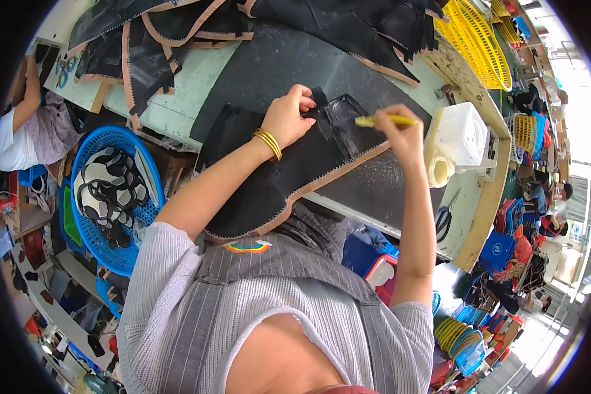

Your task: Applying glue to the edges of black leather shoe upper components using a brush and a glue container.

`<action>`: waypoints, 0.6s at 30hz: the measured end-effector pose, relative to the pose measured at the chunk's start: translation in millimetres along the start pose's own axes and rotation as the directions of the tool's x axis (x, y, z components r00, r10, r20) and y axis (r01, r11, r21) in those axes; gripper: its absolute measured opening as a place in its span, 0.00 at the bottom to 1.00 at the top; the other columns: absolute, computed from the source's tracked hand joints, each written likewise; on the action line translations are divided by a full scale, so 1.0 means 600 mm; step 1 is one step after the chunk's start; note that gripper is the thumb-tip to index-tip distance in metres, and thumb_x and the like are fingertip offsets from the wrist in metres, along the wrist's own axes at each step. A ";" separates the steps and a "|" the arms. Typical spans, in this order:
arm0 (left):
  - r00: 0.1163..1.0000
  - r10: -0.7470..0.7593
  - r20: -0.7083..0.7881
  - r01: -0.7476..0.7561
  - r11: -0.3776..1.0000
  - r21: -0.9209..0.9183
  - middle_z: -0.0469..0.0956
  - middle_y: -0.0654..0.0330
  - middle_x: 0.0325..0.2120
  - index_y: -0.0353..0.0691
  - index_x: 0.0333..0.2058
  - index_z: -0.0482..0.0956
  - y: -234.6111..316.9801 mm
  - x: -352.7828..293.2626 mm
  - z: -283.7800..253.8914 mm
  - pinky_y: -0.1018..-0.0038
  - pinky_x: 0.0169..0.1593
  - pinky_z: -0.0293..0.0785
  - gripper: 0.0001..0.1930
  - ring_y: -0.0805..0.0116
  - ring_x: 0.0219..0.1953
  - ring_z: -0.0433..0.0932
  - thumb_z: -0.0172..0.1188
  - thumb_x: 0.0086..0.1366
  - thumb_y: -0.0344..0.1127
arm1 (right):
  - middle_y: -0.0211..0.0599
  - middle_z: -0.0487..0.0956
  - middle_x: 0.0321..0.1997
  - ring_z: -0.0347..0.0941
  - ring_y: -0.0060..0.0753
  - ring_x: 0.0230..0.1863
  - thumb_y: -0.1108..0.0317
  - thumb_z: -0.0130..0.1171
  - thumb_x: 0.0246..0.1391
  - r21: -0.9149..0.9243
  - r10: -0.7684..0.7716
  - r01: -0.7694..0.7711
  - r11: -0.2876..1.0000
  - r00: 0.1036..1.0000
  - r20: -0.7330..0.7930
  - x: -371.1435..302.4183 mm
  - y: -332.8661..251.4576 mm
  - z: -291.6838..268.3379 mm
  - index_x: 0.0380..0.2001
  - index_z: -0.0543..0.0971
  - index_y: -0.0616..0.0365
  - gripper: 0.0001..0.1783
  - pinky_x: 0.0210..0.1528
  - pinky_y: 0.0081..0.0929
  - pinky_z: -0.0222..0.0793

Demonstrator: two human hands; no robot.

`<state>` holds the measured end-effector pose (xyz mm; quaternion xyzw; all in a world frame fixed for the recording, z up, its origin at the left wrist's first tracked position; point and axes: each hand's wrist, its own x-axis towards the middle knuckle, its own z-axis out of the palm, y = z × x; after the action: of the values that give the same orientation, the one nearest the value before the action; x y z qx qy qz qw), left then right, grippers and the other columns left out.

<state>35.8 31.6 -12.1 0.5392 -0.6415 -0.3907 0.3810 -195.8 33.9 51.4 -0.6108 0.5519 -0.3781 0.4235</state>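
1. The hands are apart: the left hand point(287, 120) and the right hand point(402, 134) work at either side of a shiny, whitish-smeared patch point(340, 123) on a black piece point(262, 187).
2. The left hand lies on that piece, fingers bent beside a short dark tab point(319, 96); whether they pinch the tab, I cannot tell. Gold bangles point(267, 144) circle its wrist.
3. The right hand is closed around a slim yellow tool point(369, 122), its tip pointing left over the smeared patch; whether it touches, I cannot tell.
4. The black piece, edged in tan with a zigzag border, lies on a dark mat point(269, 72) and hangs over the near edge of the pale green surface point(180, 108).
5. More black, tan-edged pieces point(348, 26) are heaped along the far edge.
6. Near the right edge stands a white container point(463, 134), with dark-handled scissors point(444, 222) toward the near right corner.
7. Beyond the left edge, a blue basket point(88, 233) holds black and white pieces point(111, 187).
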 end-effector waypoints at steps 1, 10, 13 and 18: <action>1.000 0.013 0.000 -0.013 1.000 0.000 0.78 0.54 0.36 0.36 0.42 0.67 -0.004 0.001 0.004 0.77 0.37 0.75 0.23 0.69 0.34 0.78 0.64 0.46 0.25 | 0.29 0.74 0.20 0.69 0.16 0.21 0.66 0.60 0.46 -0.035 0.004 -0.005 0.999 0.999 -0.032 -0.012 0.022 -0.007 0.23 0.75 0.64 0.11 0.24 0.15 0.62; 0.907 -0.352 0.231 0.414 0.650 -0.637 0.76 0.60 0.28 0.29 0.34 0.75 -0.004 0.025 0.019 0.79 0.36 0.77 0.07 0.74 0.31 0.76 0.58 0.56 0.24 | 0.30 0.73 0.17 0.69 0.17 0.24 0.69 0.60 0.45 0.083 0.237 -0.242 0.967 0.969 0.069 -0.046 0.014 -0.019 0.21 0.75 0.64 0.09 0.26 0.14 0.64; 0.887 -0.390 0.246 0.448 0.601 -0.662 0.76 0.60 0.29 0.29 0.35 0.75 0.009 0.028 0.004 0.78 0.37 0.76 0.08 0.73 0.32 0.76 0.58 0.56 0.25 | 0.31 0.75 0.23 0.70 0.17 0.26 0.71 0.59 0.47 0.103 0.003 -0.002 0.995 1.000 -0.015 -0.009 -0.061 -0.003 0.25 0.75 0.64 0.06 0.29 0.14 0.66; 0.850 -0.385 0.360 0.517 0.471 -0.715 0.76 0.59 0.31 0.30 0.35 0.76 0.004 0.027 -0.007 0.77 0.41 0.75 0.09 0.73 0.33 0.76 0.60 0.55 0.27 | 0.33 0.77 0.29 0.71 0.20 0.32 0.77 0.58 0.46 -0.186 -0.438 0.486 0.854 0.864 0.249 0.054 -0.083 0.071 0.29 0.74 0.66 0.05 0.37 0.17 0.66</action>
<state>36.7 15.2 -7.0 0.4328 -0.2617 -0.7576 0.4125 -135.2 7.5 82.5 -0.8073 0.3854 -0.3362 0.2943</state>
